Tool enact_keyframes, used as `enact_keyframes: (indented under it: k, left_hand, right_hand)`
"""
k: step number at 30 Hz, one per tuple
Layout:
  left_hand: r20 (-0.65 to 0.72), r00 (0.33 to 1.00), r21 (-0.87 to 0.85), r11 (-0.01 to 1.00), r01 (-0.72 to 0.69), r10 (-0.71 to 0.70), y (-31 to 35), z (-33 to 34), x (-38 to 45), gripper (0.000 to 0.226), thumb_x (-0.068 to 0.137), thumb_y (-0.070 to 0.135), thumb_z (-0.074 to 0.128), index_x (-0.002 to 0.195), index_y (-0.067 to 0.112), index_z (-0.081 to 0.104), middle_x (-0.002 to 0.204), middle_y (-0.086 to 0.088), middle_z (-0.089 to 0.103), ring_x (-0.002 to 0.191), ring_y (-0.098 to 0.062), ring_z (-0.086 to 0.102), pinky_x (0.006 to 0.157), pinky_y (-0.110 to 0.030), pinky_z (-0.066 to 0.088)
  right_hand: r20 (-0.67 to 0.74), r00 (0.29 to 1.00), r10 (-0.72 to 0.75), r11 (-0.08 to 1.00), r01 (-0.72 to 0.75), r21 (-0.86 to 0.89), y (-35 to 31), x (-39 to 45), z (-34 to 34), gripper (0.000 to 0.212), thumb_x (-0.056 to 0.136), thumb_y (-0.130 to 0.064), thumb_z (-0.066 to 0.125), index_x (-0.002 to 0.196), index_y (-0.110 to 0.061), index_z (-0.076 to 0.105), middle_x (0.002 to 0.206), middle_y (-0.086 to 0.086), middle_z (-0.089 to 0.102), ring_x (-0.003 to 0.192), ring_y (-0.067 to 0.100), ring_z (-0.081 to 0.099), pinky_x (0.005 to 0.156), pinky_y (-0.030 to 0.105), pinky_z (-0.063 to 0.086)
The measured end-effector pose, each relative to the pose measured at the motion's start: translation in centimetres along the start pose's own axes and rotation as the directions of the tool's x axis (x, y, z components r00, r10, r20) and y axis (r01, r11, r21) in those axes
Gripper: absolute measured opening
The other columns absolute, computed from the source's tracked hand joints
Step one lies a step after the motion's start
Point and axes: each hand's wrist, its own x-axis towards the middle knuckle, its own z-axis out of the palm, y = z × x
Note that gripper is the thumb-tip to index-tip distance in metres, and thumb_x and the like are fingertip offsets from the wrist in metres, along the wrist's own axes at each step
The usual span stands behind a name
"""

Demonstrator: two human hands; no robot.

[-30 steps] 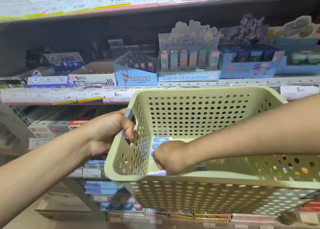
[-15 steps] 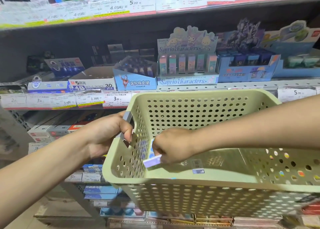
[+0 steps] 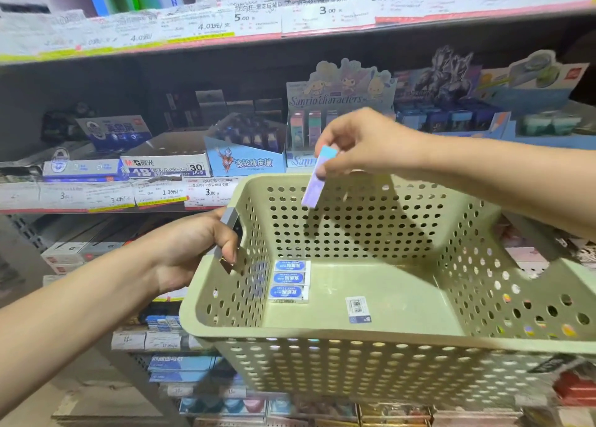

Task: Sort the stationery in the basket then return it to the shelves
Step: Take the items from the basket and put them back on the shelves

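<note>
The left hand (image 3: pixel 193 249) grips the grey handle (image 3: pixel 229 223) at the left end of a pale green perforated basket (image 3: pixel 354 362), fingers curled round it, holding the basket up in front of the shelves (image 3: pixel 96 201). The right hand (image 3: pixel 364 143) is raised above the basket's far rim and pinches the top end of a slim pastel eraser (image 3: pixel 317 178), blue at the top fading to lilac, which hangs tilted from the fingertips.

On the basket floor, against the left wall, three small blue-and-white erasers (image 3: pixel 290 281) lie side by side in a column, touching; their print is Chinese and too small to read. Well apart from them, nearer the middle, lies a small white item with a barcode (image 3: pixel 357 309).

Behind the right hand stands a display box (image 3: pixel 338 104) headed "Sanrio characters", with cartoon figures on top and pastel erasers upright inside. To its left is a blue display box (image 3: pixel 245 162) with a superhero figure and Chinese lettering, then a grey box (image 3: pixel 167 167) marked "M&G", "4B ERASER" and "30 pcs". Price tags (image 3: pixel 206 193) along the shelf edge read "3.00", "1.36" and "3.40"; those on the shelf above read "5.00", "3.00" and "4.0". Further right, a dark blue display and a light blue one hold small packs, their print blurred.
</note>
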Motion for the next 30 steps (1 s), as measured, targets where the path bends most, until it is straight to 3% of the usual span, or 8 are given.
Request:
enact_keyframes:
  k: [3,7,11,16,22,27,30]
  left_hand:
    - [-0.005,1.0,0.008,1.0,0.0,0.0,0.0,-0.1,0.0,0.052,0.041,-0.008,0.041,0.085,0.013,0.06,0.065,-0.015,0.057,0.048,-0.026,0.054,0.049,-0.028,0.05]
    - [-0.017,1.0,-0.016,1.0,0.022,-0.022,-0.1,-0.2,0.1,0.055,0.041,-0.008,0.042,0.086,0.016,0.064,0.08,-0.021,0.056,0.061,-0.03,0.054,0.056,-0.031,0.05]
    - [-0.017,1.0,-0.033,0.999,0.025,-0.026,-0.1,-0.2,0.2,0.057,0.041,-0.008,0.042,0.085,0.018,0.065,0.086,-0.022,0.056,0.064,-0.031,0.054,0.059,-0.032,0.049]
    - [-0.012,1.0,-0.038,0.999,0.018,-0.018,0.1,-0.1,0.1,0.054,0.041,-0.008,0.041,0.083,0.016,0.065,0.079,-0.022,0.058,0.058,-0.031,0.056,0.052,-0.03,0.051]
    - [-0.012,1.0,-0.042,0.999,0.016,-0.016,0.1,-0.1,0.1,0.056,0.041,-0.009,0.041,0.087,0.015,0.062,0.077,-0.021,0.057,0.057,-0.029,0.055,0.052,-0.03,0.051]
    - [0.019,1.0,-0.04,0.999,0.014,-0.013,0.2,-0.1,0.0,0.051,0.042,-0.009,0.041,0.078,0.016,0.067,0.076,-0.022,0.06,0.056,-0.03,0.057,0.053,-0.031,0.051]
    - [0.028,1.0,-0.034,0.999,0.011,-0.01,0.1,0.0,0.0,0.049,0.042,-0.008,0.04,0.073,0.017,0.069,0.074,-0.021,0.061,0.055,-0.029,0.058,0.052,-0.032,0.052]
  right_hand:
    - [-0.142,0.99,-0.018,0.998,0.026,0.061,0.7,1.2,-1.8,0.017,0.08,0.001,0.069,0.097,0.0,0.067,0.083,0.016,0.067,0.062,0.011,0.055,0.058,0.015,0.045]
    - [-0.239,0.969,-0.068,0.993,0.043,-0.107,1.6,3.4,-3.5,0.029,0.088,-0.006,0.059,0.116,-0.005,0.062,0.082,0.007,0.058,0.062,0.009,0.048,0.063,0.023,0.041]
    - [-0.349,0.927,-0.134,0.978,0.068,-0.196,2.5,5.1,-4.0,0.026,0.084,-0.007,0.063,0.109,-0.014,0.061,0.084,0.0,0.053,0.072,0.013,0.053,0.069,0.029,0.048]
    - [-0.361,0.912,-0.197,0.946,0.08,-0.313,3.1,6.2,-3.6,0.024,0.081,-0.011,0.07,0.104,-0.013,0.063,0.093,0.004,0.057,0.082,0.017,0.054,0.075,0.025,0.045]
    - [-0.359,0.912,-0.196,0.939,0.069,-0.337,2.9,7.0,-3.7,0.023,0.081,-0.012,0.069,0.103,-0.013,0.064,0.091,0.002,0.056,0.082,0.019,0.056,0.074,0.025,0.044]
    - [-0.346,0.92,-0.183,0.946,0.069,-0.317,2.8,6.8,-3.7,0.025,0.082,-0.012,0.069,0.106,-0.012,0.063,0.092,0.003,0.054,0.079,0.016,0.053,0.066,0.018,0.039]
    - [-0.325,0.928,-0.181,0.947,0.075,-0.313,2.7,6.5,-3.7,0.026,0.082,-0.012,0.069,0.107,-0.011,0.063,0.094,0.003,0.055,0.08,0.017,0.055,0.071,0.018,0.04]
